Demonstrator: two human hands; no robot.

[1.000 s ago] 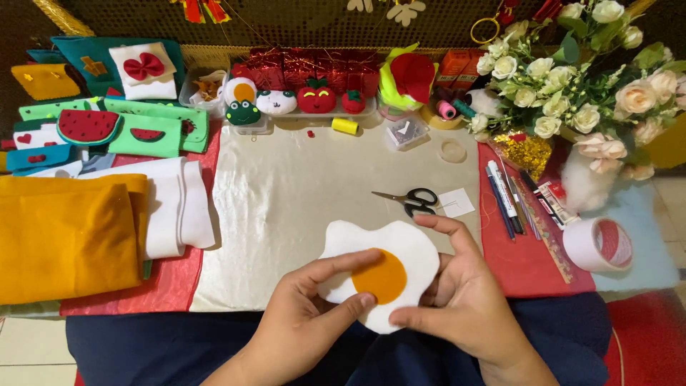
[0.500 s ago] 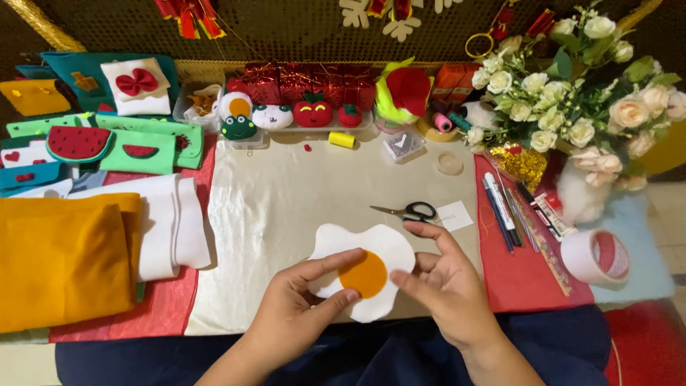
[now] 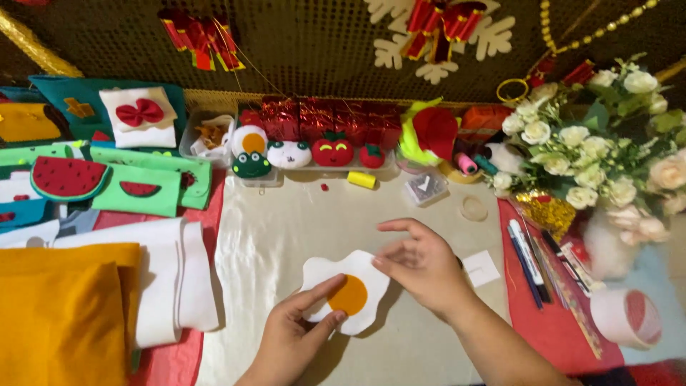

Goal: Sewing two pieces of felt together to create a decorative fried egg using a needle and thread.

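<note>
A white felt fried egg [image 3: 343, 292] with an orange yolk lies on the cream cloth [image 3: 286, 236] in front of me. My left hand [image 3: 296, 332] pinches its lower left edge between thumb and forefinger. My right hand [image 3: 421, 264] hovers at the egg's upper right edge, fingers loosely curled and spread, touching or just above the felt. The scissors are hidden behind my right hand.
Folded orange [image 3: 61, 314] and white felt [image 3: 171, 279] lie at left, green watermelon pouches [image 3: 107, 182] behind them. Small felt toys [image 3: 300, 154] line the back, with a yellow spool [image 3: 361, 179]. Pens [image 3: 529, 261], a tape roll [image 3: 627, 318] and a flower bouquet [image 3: 600, 150] stand right.
The view tilted up, so the table sits lower in frame. My right hand lifted from the egg's right side to its upper edge and now covers the scissors. My left hand keeps its pinch.
</note>
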